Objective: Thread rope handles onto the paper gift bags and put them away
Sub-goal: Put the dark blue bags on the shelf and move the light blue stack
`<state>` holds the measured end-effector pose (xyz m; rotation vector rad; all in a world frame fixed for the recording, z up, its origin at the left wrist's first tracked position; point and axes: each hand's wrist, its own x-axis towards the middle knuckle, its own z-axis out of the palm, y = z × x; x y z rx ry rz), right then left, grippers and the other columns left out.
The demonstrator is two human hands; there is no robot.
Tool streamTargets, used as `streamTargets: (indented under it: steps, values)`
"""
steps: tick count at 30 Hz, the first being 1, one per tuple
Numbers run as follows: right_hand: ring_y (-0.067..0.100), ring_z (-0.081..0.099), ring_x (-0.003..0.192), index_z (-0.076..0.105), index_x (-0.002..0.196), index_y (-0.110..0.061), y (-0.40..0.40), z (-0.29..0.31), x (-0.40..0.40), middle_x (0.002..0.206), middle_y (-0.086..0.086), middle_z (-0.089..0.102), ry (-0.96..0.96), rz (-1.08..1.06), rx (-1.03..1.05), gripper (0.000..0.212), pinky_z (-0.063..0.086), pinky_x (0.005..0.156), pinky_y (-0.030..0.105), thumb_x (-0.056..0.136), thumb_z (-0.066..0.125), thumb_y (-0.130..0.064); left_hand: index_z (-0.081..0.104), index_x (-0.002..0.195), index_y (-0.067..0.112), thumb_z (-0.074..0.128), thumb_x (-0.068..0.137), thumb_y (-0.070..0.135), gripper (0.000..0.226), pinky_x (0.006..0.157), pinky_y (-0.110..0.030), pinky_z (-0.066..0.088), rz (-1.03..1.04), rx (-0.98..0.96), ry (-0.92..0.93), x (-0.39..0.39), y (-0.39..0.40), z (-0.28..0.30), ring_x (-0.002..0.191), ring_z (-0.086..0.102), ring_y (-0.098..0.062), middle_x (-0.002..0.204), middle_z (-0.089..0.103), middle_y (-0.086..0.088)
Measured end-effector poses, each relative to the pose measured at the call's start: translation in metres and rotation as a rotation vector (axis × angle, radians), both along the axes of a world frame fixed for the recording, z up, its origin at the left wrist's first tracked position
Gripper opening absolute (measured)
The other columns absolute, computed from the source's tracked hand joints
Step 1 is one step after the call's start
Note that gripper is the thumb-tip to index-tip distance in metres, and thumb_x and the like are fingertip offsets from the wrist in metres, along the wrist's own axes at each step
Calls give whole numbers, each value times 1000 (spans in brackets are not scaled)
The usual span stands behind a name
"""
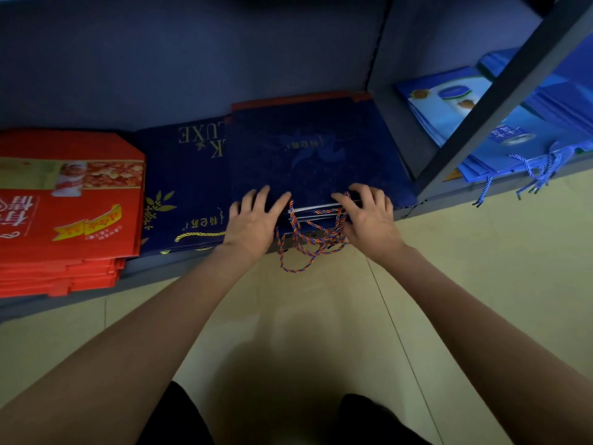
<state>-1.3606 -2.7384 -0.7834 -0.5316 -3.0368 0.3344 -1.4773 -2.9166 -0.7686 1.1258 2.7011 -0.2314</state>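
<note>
In the head view, you are reaching both bare arms forward to a low shelf [179,271] running across the middle of the frame. Your left hand [253,216] is lying flat, fingers spread, on the near edge of a stack of dark navy gift bags [308,155] at the centre of the frame. Your right hand [365,210] is resting on the same edge, a little to the right, fingers bent and touching the twisted rope handles [308,242]; neither hand is closing around anything, both are pressing open on the stack. The red-and-blue rope handles are hanging in several tangled loops over the shelf's front edge, between your two hands; you cannot count them exactly.

Four stacks of flat bags are showing. Just left of the navy stack, another pile of navy bags with gold lettering [186,187] is lying partly under it. At the far left, a stack of red bags [70,200] is sitting, several layers thick. At the upper right, past a grey upright post [500,91], a stack of light blue bags [475,123] is lying with blue cords [529,175] dangling over the edge. Pale floor tiles [481,252] are filling the lower frame.
</note>
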Motion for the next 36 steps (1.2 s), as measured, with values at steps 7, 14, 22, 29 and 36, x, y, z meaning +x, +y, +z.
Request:
streamTargets:
  steps: [7, 14, 22, 29, 36]
  values:
    - [34, 27, 128, 49, 128, -19, 8, 12, -24, 137, 9, 35, -37, -131, -3, 49, 18, 110, 52, 84, 65, -34, 17, 147, 27, 64, 86, 29, 77, 105, -54, 33, 247, 123, -238, -21, 15, 15, 134, 16, -40, 150, 13, -13]
    - [28, 33, 123, 56, 117, -15, 10, 29, -49, 127, 5, 46, -26, -17, -13, 40, 23, 102, 43, 84, 65, -35, 32, 143, 19, 55, 92, 33, 58, 104, -46, 37, 129, 203, -185, -31, 2, 27, 127, 32, -36, 143, 32, -11]
    - [28, 31, 124, 47, 128, -19, 19, 31, -51, 132, 7, 40, -161, 158, -5, 52, 27, 103, 44, 83, 66, -37, 26, 142, 21, 60, 88, 35, 65, 103, -47, 38, 164, 125, -239, -27, 4, 20, 130, 27, -36, 144, 27, -11]
    - [28, 33, 122, 50, 123, -16, 27, 34, -56, 132, 8, 40, -160, 143, -153, 46, 30, 101, 42, 83, 69, -29, 32, 142, 20, 58, 88, 38, 63, 102, -45, 38, 146, 143, -232, -36, 6, 31, 125, 33, -36, 141, 35, -12]
    - [29, 32, 124, 47, 128, -21, 39, 49, -59, 134, 7, 39, -123, 155, -230, 62, 27, 102, 41, 75, 75, -36, 26, 146, 11, 32, 99, 38, 54, 108, -40, 27, 11, 160, 16, -31, 2, 33, 131, 34, -38, 149, 31, -17]
